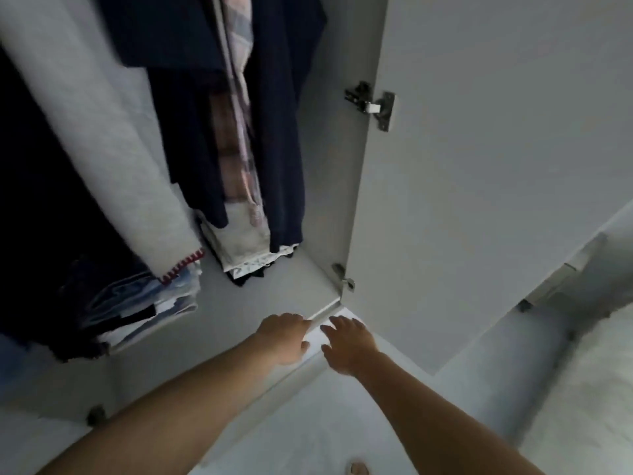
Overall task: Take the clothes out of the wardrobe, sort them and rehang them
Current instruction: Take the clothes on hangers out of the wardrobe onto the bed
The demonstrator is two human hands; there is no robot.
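The white wardrobe stands open, and clothes hang inside: a light grey garment (113, 149), dark navy garments (277, 125) and a pink checked shirt (236, 108). Folded clothes lie on the wardrobe's floor (301, 279), one stack (144, 303) at the left and another (246, 248) under the hanging pieces. My left hand (286, 337) reaches to the front corner of the wardrobe floor, its fingers bent down over the edge. My right hand (347, 344) is just beside it with fingers spread, holding nothing.
The open wardrobe door (479, 166) with metal hinges (371, 104) stands at the right. Below is a pale floor (308, 423), with a foot (358, 469) at the bottom edge. A white bed (589, 371) lies at the far right.
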